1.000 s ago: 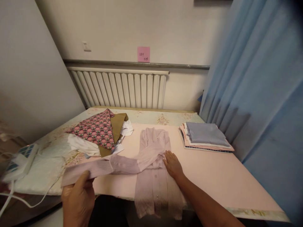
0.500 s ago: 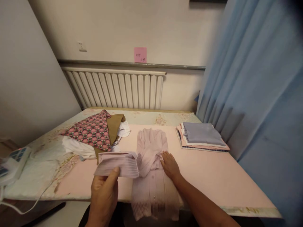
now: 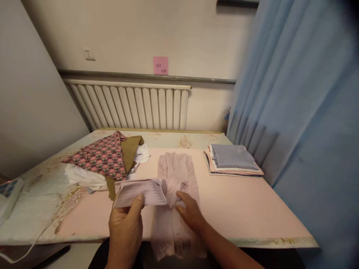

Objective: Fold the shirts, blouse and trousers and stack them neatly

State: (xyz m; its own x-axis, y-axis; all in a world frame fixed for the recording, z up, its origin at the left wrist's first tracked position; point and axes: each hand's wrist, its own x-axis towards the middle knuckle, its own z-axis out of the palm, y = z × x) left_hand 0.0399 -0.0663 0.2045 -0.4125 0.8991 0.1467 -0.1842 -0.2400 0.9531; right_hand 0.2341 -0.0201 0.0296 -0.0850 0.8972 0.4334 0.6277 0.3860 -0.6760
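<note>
A pale pink striped shirt lies lengthwise on the table, folded narrow, with its buttoned front upward and its hem hanging over the near edge. My left hand grips the shirt's cuff, thumb on top, and holds it raised to the left of the shirt body. From the cuff the sleeve runs back across the shirt in creases. Over the shirt's middle is my right hand, fingertips at the creased sleeve and thumb apart from the index finger. The undersides of its fingers are hidden.
At left lies a heap of clothes with a patterned red cloth on top. A folded stack sits at the right rear. A white appliance with a cord stands at far left. A blue curtain hangs along the right side.
My right hand has moved left and toward me, from the shirt's right edge to its middle. My left hand still holds the cuff. The whole view has shifted slightly.
</note>
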